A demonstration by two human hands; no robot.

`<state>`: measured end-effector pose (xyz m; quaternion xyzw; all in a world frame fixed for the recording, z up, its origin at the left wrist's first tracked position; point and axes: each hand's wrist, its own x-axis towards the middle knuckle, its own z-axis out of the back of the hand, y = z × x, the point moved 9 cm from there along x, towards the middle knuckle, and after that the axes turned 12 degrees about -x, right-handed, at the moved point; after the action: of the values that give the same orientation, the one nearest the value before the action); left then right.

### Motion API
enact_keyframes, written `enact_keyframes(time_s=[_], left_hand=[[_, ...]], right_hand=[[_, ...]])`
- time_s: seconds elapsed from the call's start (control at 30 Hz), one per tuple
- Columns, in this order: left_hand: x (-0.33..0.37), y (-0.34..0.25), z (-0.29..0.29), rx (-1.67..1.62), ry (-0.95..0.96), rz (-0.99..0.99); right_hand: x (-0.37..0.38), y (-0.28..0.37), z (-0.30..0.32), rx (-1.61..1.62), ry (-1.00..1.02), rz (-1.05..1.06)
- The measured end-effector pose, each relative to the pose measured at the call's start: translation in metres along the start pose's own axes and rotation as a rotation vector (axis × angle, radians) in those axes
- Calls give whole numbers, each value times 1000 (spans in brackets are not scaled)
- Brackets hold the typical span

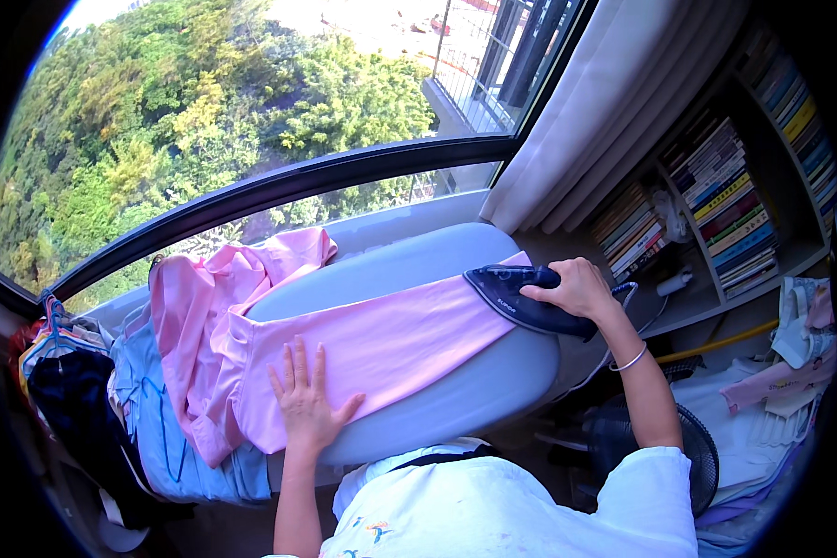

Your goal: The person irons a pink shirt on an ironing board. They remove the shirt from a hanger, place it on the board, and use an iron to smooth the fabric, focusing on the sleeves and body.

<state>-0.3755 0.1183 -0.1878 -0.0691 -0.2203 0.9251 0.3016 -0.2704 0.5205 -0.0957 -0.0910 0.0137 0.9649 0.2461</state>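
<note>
A pink garment (381,344) lies across a light blue ironing board (391,258), one long flat section stretched to the right and the rest bunched in folds over the board's left end. My left hand (308,402) rests flat on the pink cloth near the bunched part, fingers spread. At the far right end of the section, my right hand (578,290) grips the handle of a dark clothes iron (521,296). The iron's soleplate is down on the cloth's right end, its tip pointing left, so the cloth beneath it is hidden.
A window (279,172) runs behind the board, with a pale curtain (604,102) at its right. Bookshelves (707,195) stand at the right, above a black fan (697,446) and piled clothes (763,428). Blue clothes (149,409) and dark clothes (79,400) hang at the left. A white cord (604,365) trails by the iron.
</note>
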Motion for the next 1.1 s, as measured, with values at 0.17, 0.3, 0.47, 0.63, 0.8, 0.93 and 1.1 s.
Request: enact_keyframes(time_s=[0.17,0.3,0.47,0.63,0.8,0.93,1.1], left_hand=[[-9,17,6,38,-19,44],[-16,27,10,51,-42,49],[-17,28,14,49,-58,47],[-19,29,15,30,-90,39],[-19,30,13,27,-93,34],[-19,29,14,23,-96,28],[-19,29,15,19,-95,33]], right_hand=[[1,8,3,-52,2,34],[1,12,4,-54,-12,87],[2,15,4,-45,24,37],[-1,20,3,-28,43,-25],[-2,27,-1,-39,58,17],[-2,29,-5,-19,54,16],[-3,31,-10,-13,46,7]])
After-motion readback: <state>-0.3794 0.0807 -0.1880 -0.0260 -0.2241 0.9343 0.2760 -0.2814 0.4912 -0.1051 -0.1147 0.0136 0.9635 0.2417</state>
